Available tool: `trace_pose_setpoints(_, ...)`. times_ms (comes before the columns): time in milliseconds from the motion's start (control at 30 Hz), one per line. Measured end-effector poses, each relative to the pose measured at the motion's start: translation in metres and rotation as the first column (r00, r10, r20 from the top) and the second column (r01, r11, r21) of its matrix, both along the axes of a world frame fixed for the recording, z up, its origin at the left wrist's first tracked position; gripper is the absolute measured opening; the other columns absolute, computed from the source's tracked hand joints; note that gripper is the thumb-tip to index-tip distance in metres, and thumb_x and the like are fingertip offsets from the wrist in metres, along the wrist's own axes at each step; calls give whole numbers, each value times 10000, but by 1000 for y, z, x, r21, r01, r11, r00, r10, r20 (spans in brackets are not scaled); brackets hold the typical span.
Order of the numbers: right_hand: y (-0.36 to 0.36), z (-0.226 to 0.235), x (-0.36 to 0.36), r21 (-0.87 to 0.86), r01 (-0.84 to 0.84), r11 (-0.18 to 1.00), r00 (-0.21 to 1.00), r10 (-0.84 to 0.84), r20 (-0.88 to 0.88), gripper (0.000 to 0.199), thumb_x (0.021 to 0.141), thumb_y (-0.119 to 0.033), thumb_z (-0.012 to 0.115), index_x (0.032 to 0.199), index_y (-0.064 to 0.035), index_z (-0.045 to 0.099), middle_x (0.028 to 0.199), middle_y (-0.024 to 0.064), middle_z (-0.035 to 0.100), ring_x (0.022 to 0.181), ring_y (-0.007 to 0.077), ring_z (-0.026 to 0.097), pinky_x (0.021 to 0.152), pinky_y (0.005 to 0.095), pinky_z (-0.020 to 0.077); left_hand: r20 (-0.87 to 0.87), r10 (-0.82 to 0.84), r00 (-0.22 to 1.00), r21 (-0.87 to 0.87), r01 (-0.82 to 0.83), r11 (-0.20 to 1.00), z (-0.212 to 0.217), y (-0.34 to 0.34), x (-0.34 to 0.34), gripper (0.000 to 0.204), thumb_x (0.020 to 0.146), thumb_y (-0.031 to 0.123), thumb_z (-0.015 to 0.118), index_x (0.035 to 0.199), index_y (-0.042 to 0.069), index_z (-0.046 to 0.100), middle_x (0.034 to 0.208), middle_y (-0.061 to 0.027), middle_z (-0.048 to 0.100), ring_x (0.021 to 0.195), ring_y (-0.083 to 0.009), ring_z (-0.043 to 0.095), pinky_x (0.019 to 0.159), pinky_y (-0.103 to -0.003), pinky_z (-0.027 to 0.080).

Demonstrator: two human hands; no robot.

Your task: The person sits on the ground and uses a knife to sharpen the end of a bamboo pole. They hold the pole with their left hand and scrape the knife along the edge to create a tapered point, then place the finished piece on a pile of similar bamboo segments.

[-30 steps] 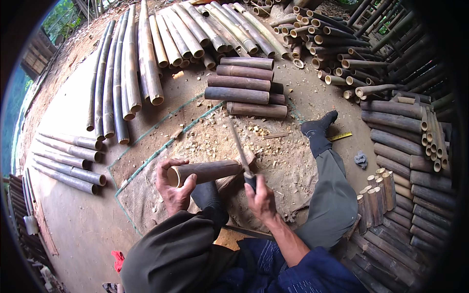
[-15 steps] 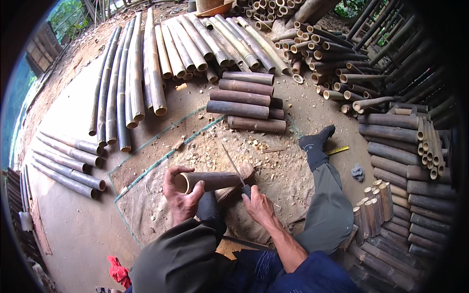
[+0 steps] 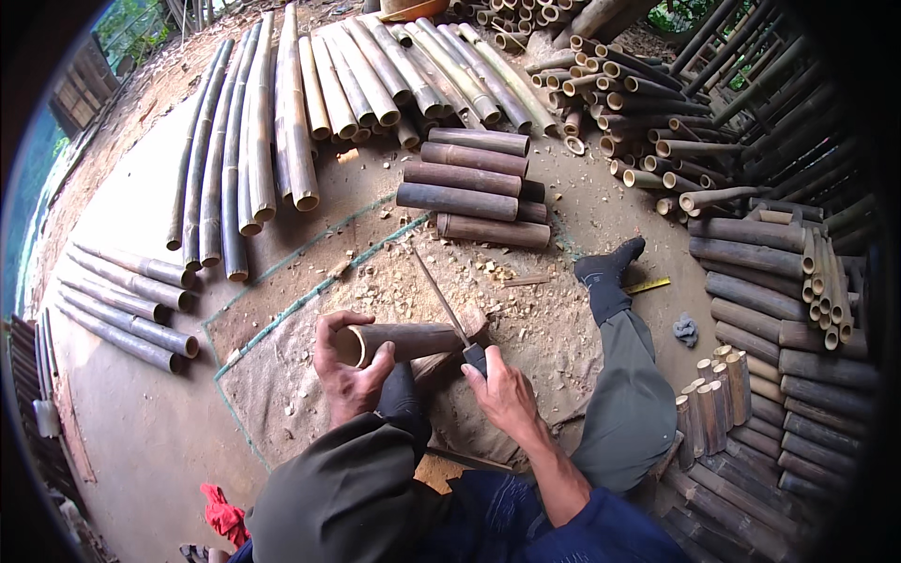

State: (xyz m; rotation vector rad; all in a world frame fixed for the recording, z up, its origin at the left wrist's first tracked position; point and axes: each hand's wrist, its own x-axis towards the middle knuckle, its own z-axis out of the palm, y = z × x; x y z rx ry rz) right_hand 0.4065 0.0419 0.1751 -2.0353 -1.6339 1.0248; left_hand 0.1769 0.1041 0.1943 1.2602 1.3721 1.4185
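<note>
My left hand is closed round the near end of a short bamboo tube, thumb on its side and fingers over its open rim. The tube lies roughly level, its far end over a wooden block. In my right hand is the dark handle of a long, thin-bladed knife. Its blade slants up and to the left, crossing by the far end of the tube. Contact between blade and tube cannot be made out clearly.
Wood chips litter a sackcloth mat around the block. Beyond it lies a stack of cut bamboo tubes. Long bamboo poles spread at the back left; more bamboo piles line the right. A yellow tape measure strip lies by my foot.
My right hand has shifted slightly right and down, with the knife's blade tilting further left. The left hand and bamboo tube stay nearly in place; the view has moved slightly.
</note>
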Motion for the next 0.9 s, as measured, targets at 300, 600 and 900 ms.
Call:
trace_pose_setpoints(300,-25,-70,21,-198,92,976,990,-68,126,451,1041,-438,601,1157,-10,519,950,349,703,958,546,691,804,635,532,51,-38,998,-13,39,999,5,5,4,464,729,1,792,1150,35,602,1084,-91,664,1029,-192,652,954,-346,514)
trace_pose_setpoints(600,0,45,-5,323,96,941,983,-40,-178,283,1076,-299,623,1141,-26,592,776,186,653,696,386,704,623,436,527,106,-393,914,52,389,920,11,0,-24,385,578,-84,735,929,43,642,1007,-72,619,1052,-221,614,987,-366,473)
trace_pose_setpoints(900,-12,-25,6,12,20,1000,1000,-20,16,361,1052,-367,626,1106,-27,517,814,325,693,830,548,696,679,629,523,52,-430,901,0,431,902,4,-7,-25,415,535,-33,753,923,60,636,1009,-74,618,1034,-232,604,959,-373,465)
